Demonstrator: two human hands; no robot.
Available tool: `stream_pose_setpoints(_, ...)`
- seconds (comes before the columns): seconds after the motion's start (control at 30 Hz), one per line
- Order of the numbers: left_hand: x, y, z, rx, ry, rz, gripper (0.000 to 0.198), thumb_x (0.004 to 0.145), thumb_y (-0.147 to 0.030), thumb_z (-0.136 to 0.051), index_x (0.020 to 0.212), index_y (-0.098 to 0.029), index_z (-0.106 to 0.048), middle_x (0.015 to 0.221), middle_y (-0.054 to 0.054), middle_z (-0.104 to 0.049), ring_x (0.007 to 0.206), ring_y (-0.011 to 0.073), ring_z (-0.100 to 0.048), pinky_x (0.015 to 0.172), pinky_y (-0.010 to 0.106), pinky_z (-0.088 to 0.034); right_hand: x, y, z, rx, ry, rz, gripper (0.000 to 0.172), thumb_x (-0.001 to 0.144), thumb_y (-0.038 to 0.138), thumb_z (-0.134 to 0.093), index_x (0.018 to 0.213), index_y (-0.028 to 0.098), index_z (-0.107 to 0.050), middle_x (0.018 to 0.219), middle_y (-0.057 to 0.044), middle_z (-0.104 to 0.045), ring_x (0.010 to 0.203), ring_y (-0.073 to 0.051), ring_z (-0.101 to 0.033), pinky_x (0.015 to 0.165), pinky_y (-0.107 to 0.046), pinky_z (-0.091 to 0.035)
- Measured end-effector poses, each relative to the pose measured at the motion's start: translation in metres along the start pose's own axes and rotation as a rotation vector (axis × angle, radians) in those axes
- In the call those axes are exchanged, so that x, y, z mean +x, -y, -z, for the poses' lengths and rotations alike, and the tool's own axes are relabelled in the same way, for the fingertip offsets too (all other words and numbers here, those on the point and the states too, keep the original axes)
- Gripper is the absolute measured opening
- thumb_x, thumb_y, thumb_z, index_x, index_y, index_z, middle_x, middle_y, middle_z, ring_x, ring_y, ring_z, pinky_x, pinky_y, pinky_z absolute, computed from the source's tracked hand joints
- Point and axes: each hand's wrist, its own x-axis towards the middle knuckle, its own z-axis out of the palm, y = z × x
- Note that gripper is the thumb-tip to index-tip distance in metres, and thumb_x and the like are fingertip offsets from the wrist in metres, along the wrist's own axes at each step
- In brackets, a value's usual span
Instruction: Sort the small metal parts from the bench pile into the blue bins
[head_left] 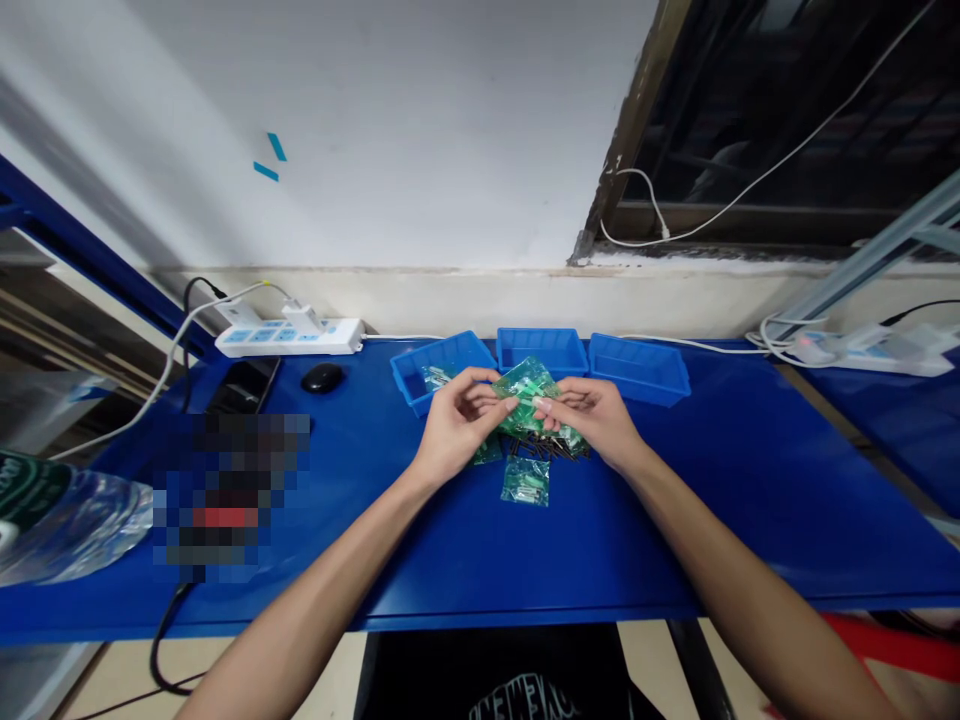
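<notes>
Both hands meet over the middle of the blue table, in front of the bins. My left hand pinches the left side of a clear green plastic bag. On its right side, my right hand grips the same bag between thumb and fingers. Below the hands lies a heap of dark screws, partly covered by green bags. Nearer me, a small green bag with light pieces inside lies flat on the table.
Three blue bins stand by the wall: left, with small bags in it, middle and right. A black mouse, phone, power strip and water bottle are at the left. Another power strip is at the right.
</notes>
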Motion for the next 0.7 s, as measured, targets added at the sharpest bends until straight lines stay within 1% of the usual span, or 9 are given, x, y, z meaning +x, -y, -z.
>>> stream_pose_setpoints(0.1,0.000,-0.003,0.004,0.154,-0.053,-0.149,0.021,0.082,-0.031,-0.075,0.096,-0.019,-0.066,0.079,0.001,-0.073,0.067,0.0127,-0.068,0.065,0.025,-0.059,0.001,-0.003,0.000,0.002,-0.062,0.019,0.032,0.062,0.046,-0.091,0.073,0.020,-0.076,0.065,-0.004,-0.075,0.054,-0.016,-0.068,0.053,-0.029,-0.057)
stream_pose_setpoints(0.23,0.004,-0.010,0.023,0.613,-0.156,-0.487,0.007,0.091,-0.024,-0.067,0.095,-0.020,-0.071,0.088,0.002,-0.076,0.074,0.0140,-0.068,0.074,0.029,-0.058,0.002,-0.009,0.002,0.008,-0.140,0.087,0.029,0.070,0.047,-0.085,0.081,0.021,-0.078,0.067,-0.004,-0.076,0.055,-0.016,-0.068,0.056,-0.032,-0.059)
stream_pose_setpoints(0.3,0.008,-0.010,0.035,0.845,-0.235,-0.602,0.012,0.095,-0.021,-0.061,0.095,-0.020,-0.073,0.091,0.005,-0.076,0.082,0.0176,-0.069,0.077,0.033,-0.058,0.002,-0.011,0.004,-0.014,-0.168,0.126,0.027,0.075,0.047,-0.082,0.081,0.021,-0.078,0.067,-0.004,-0.075,0.055,-0.017,-0.068,0.056,-0.032,-0.059)
stream_pose_setpoints(0.33,0.010,-0.009,0.040,0.959,-0.240,-0.643,0.014,0.096,-0.020,-0.059,0.094,-0.020,-0.074,0.090,0.006,-0.076,0.086,0.0205,-0.069,0.078,0.036,-0.058,0.002,-0.011,0.005,-0.038,-0.186,0.150,0.026,0.077,0.046,-0.080,0.081,0.021,-0.077,0.068,-0.004,-0.075,0.056,-0.017,-0.069,0.057,-0.033,-0.059)
stream_pose_setpoints(0.4,0.013,-0.004,0.047,1.146,-0.237,-0.648,0.015,0.096,-0.024,-0.061,0.096,-0.020,-0.075,0.095,0.009,-0.077,0.095,0.0271,-0.067,0.080,0.042,-0.058,0.001,-0.011,0.007,-0.143,-0.223,0.216,0.022,0.081,0.044,-0.075,0.083,0.022,-0.077,0.072,-0.004,-0.077,0.063,-0.019,-0.072,0.060,-0.034,-0.060)
stream_pose_setpoints(0.47,0.014,0.003,0.049,1.224,-0.163,-0.608,0.019,0.096,-0.031,-0.062,0.102,-0.018,-0.076,0.100,0.012,-0.077,0.100,0.0304,-0.066,0.082,0.045,-0.058,0.000,-0.009,0.009,-0.334,-0.224,0.325,0.016,0.084,0.037,-0.071,0.088,0.022,-0.077,0.079,-0.005,-0.079,0.072,-0.021,-0.074,0.068,-0.036,-0.060)
stream_pose_setpoints(0.57,0.012,0.010,0.044,1.223,-0.027,-0.541,0.025,0.098,-0.034,-0.058,0.108,-0.018,-0.074,0.104,0.013,-0.076,0.105,0.0316,-0.064,0.087,0.048,-0.058,-0.003,-0.007,0.012,-0.654,-0.101,0.490,0.019,0.085,0.026,-0.067,0.100,0.022,-0.077,0.097,-0.007,-0.080,0.091,-0.025,-0.075,0.084,-0.042,-0.059)
stream_pose_setpoints(0.63,0.010,0.014,0.039,1.215,0.037,-0.526,0.026,0.099,-0.031,-0.055,0.112,-0.018,-0.073,0.106,0.012,-0.076,0.109,0.0317,-0.063,0.090,0.049,-0.057,-0.004,-0.008,0.014,-0.803,0.007,0.514,0.027,0.085,0.023,-0.066,0.110,0.022,-0.076,0.110,-0.008,-0.079,0.104,-0.028,-0.073,0.092,-0.046,-0.058)
stream_pose_setpoints(0.7,0.008,0.015,0.036,1.207,0.068,-0.531,0.026,0.099,-0.027,-0.053,0.115,-0.017,-0.072,0.110,0.013,-0.075,0.112,0.0313,-0.062,0.094,0.049,-0.057,-0.005,-0.011,0.015,-0.900,0.067,0.491,0.032,0.084,0.021,-0.066,0.115,0.023,-0.075,0.116,-0.008,-0.078,0.110,-0.029,-0.072,0.095,-0.047,-0.057)
